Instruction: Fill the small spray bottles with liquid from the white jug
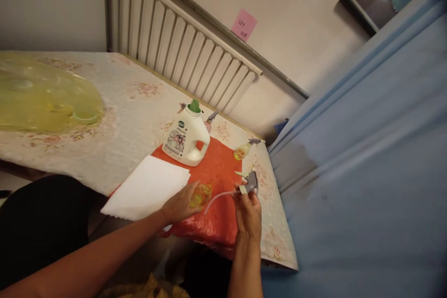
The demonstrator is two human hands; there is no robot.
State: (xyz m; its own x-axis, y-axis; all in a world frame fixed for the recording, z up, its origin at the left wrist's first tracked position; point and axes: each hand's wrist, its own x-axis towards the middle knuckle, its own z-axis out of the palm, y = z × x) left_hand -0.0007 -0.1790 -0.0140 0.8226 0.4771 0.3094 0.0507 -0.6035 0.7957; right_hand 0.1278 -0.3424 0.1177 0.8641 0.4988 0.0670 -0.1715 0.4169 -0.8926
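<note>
In the head view my left hand (181, 202) is closed around a small clear bottle (201, 195) with yellow liquid in it, over a red plastic sheet (223, 223). My right hand (248, 212) grips a grey trigger spray head (250, 181), raised to the right of the bottle. Its thin dip tube (218, 194) curves left, its free end hanging beside the bottle, outside it. Behind my hands a white jug (186, 137) with a handle and a label stands on the red sheet, something green in its mouth. A folded white cloth or paper (148, 186) lies left of my left hand.
A spray bottle (241, 151) with yellow liquid stands at the back right, and a pinkish one (208, 125) partly behind the jug. A large yellow translucent bag (45, 98) lies far left on the floral tablecloth (122, 116). A blue curtain (335, 186) borders the right; a radiator (181, 37) stands behind.
</note>
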